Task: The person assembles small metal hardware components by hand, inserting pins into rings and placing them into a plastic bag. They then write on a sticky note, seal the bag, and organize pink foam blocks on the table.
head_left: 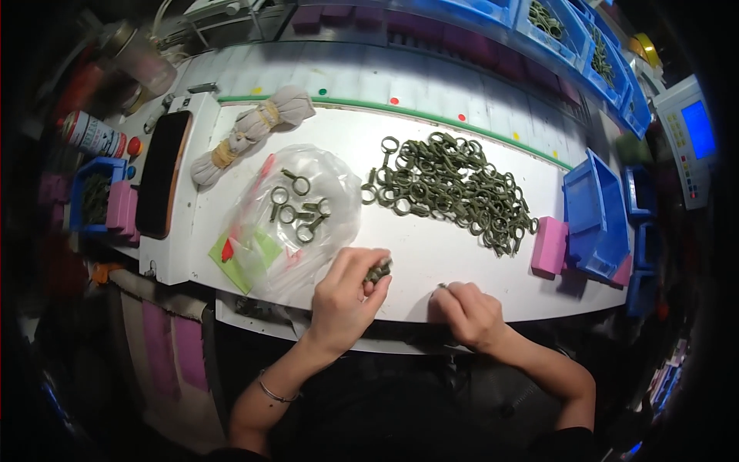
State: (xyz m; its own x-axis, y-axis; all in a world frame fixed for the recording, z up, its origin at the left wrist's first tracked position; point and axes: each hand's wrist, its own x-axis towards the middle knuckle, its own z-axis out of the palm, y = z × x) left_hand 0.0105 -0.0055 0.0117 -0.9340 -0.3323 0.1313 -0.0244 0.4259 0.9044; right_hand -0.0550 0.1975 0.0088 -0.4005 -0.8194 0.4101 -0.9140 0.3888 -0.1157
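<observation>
Head view: on a white bench (419, 242), near a phone (164, 175) and a blue bin (594, 215), dark green, short-stemmed rings (454, 185) lie heaped; others lie at a clear bag (339, 202). The left hand (341, 299) curls, fingers pinching rings; the right hand (475, 316) bends by the near edge, its grip unclear.

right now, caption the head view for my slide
Left hand holding green parts beside a plastic bag, right hand at the table edge, ring pile beyond.
</observation>
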